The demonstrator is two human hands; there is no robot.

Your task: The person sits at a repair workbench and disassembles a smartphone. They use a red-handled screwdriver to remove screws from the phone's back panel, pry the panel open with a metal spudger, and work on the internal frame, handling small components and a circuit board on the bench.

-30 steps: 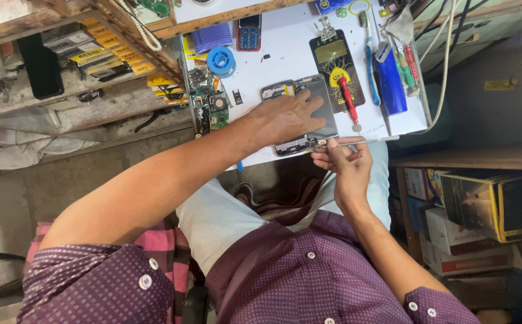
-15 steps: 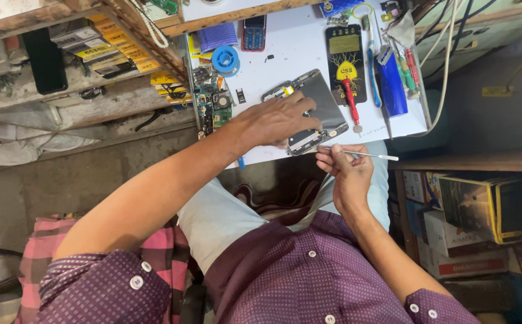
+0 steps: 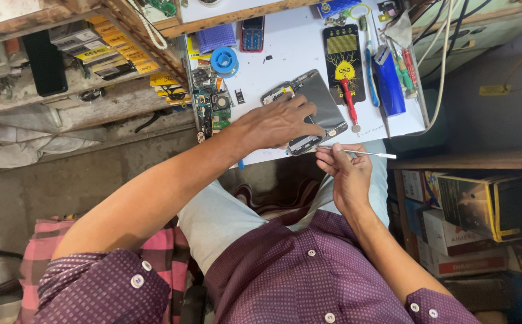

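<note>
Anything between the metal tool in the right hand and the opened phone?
Nothing visible. The right hand holds the thin metal tool with its tip at the near edge of the opened phone. The left hand presses the phone's left side, clear of the tip.

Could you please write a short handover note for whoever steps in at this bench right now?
Left hand: flat on the opened phone, pinning it to the white bench.
Right hand: pinches a thin metal tool, its tip at the phone's near edge.
Nearby: red screwdriver on the black mat, blue case, solder reel, circuit boards.
Done: phone lies opened, insides showing.
Left: the edge work; nothing more can be judged.
</note>
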